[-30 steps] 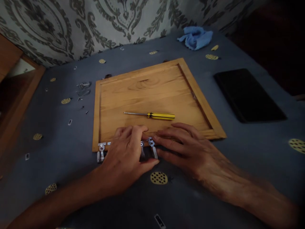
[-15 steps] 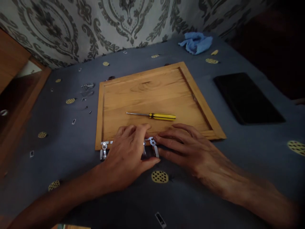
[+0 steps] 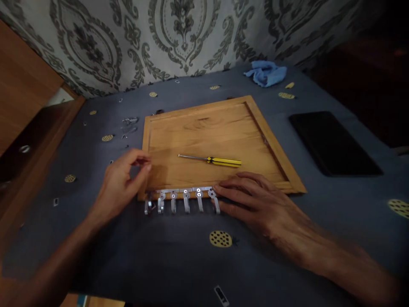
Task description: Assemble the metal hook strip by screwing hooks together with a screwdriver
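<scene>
A metal hook rail (image 3: 186, 202) with several curved hooks lies along the near edge of a framed wooden board (image 3: 204, 132). Shiny screw heads show on some of its plates. My right hand (image 3: 255, 200) rests flat at the rail's right end, fingers stretched over the board's edge and touching the rail. Off the board's left edge, my left hand (image 3: 123, 181) hovers with thumb and fingertips drawn together in a pinch; whatever is between them is too small to make out. A screwdriver (image 3: 220, 161) with a yellow and black handle lies on the board.
Small metal parts (image 3: 130, 121) and a screw or two lie on the blue cloth (image 3: 179, 260) left of the board. A dark tablet-like slab (image 3: 335, 143) is at the right, a blue rag (image 3: 266, 73) at the back. A wooden cabinet (image 3: 28, 72) stands at left.
My left hand has lifted off the hook rail and moved left, uncovering its hooks. My right hand stays at the rail's right end. The view has shifted slightly.
</scene>
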A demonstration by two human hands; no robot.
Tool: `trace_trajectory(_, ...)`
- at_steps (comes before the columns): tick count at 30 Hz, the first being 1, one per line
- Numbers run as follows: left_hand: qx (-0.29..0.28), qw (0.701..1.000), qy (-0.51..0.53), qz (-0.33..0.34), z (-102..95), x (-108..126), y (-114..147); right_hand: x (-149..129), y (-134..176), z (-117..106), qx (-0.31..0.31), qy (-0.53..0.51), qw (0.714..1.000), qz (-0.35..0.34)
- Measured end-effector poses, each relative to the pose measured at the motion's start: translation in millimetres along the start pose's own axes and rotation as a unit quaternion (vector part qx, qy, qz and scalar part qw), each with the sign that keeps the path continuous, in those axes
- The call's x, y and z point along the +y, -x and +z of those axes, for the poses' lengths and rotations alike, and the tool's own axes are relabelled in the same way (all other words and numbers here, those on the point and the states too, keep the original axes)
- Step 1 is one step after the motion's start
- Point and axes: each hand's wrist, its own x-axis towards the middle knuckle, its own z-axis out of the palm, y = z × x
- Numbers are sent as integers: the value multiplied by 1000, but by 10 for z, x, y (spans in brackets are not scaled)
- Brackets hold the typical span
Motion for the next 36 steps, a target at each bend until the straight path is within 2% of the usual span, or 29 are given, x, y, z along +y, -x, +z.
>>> trace_trajectory(3,96,993,22,-68,-45,-343,-8,-19,-51,-65,-11,6,1000,-11)
trace_trajectory(6,160,980,26,-112,-71,-638,-3,-99,-130,-130,-2,12,1000,-16)
trace_trajectory(10,170,974,38,-145,-81,-931,-1,-140,-156,-123,-5,34,999,-20)
trace_trajectory(14,176,972,42,-148,-42,-1109,-11,-56,-112,-54,27,55,997,-47)
trace_trajectory(15,175,973,39,-147,-26,-1136,-12,-21,-100,-37,23,59,997,-39)
trace_trajectory(18,169,975,22,-145,25,-1201,-19,112,-61,25,13,72,994,-82)
trace_trajectory(23,171,976,-5,-134,64,-1273,-41,380,20,238,72,62,988,-119)
trace_trajectory(26,158,980,-16,-121,59,-1265,-58,471,63,348,91,58,989,-100)
trace_trajectory(29,132,986,-29,-100,63,-1222,-102,438,60,371,85,71,988,-109)
trace_trajectory(33,101,990,-64,-71,101,-1171,-208,301,3,312,83,83,991,-69)
trace_trajectory(36,88,989,-103,-60,127,-1165,-303,284,-46,249,73,88,989,-89)
